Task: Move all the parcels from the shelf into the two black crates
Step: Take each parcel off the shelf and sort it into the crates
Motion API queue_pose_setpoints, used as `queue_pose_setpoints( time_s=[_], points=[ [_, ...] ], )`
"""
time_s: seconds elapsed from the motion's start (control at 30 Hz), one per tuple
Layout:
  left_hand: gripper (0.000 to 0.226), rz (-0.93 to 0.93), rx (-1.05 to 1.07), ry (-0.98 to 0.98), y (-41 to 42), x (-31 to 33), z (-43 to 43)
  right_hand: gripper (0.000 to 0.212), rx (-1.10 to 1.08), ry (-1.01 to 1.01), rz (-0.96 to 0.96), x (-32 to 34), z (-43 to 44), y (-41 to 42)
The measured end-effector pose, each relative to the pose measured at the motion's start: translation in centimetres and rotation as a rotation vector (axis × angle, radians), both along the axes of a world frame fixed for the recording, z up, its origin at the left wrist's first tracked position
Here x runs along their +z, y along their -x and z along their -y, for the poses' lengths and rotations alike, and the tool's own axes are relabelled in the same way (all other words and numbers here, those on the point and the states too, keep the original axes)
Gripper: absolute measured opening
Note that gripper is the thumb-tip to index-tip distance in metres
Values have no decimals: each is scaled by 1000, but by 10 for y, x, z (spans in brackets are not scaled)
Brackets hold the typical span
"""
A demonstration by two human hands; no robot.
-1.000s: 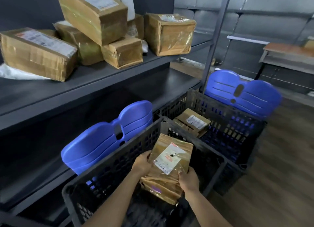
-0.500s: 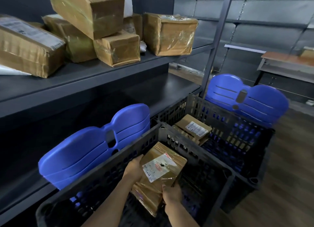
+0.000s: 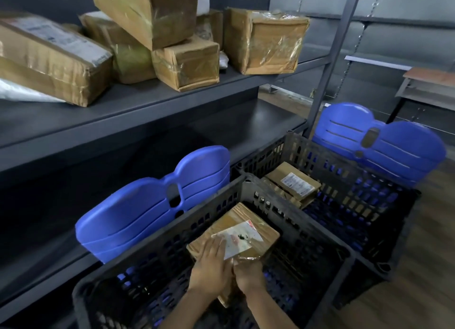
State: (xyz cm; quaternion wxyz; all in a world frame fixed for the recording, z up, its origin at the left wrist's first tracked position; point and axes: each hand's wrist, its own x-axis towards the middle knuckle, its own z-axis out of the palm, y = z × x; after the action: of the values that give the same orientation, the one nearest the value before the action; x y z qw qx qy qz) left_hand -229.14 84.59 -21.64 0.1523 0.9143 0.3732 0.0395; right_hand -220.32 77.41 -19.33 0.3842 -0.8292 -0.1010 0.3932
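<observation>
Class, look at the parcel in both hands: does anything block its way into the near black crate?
Nothing visible does. The parcel, with left hand and right hand on it, is already below the near crate's rim; beneath it is hidden.

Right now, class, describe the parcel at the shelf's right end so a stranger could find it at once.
Find the grey shelf above the two black crates. Parcels lie piled along it; follow them right, toward the metal post. The last parcel sits at the end with nothing stacked on it, its top wrinkled under shiny tape.
</observation>
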Motion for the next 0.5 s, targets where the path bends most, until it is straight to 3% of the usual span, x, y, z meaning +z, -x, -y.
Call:
queue_pose_setpoints(
  time_s=[0.07,0.17,0.27,0.4,0.5],
  points=[
    [75,-136,-44,35,9,2,9,70,159,55,214,3,7,-10],
    [88,-295,-62,38,7,11,7,66,530,156,630,4,19,-30],
    [93,-369,-89,49,-1,13,-6,66,755,264,643,0,19,-44],
    [93,-370,-118,4,3,2,-11,69,853,356,692,-6,15,-48],
    [93,-357,-98,2,2,3,-10,90,874,407,682,-3,15,-48]
  ],
)
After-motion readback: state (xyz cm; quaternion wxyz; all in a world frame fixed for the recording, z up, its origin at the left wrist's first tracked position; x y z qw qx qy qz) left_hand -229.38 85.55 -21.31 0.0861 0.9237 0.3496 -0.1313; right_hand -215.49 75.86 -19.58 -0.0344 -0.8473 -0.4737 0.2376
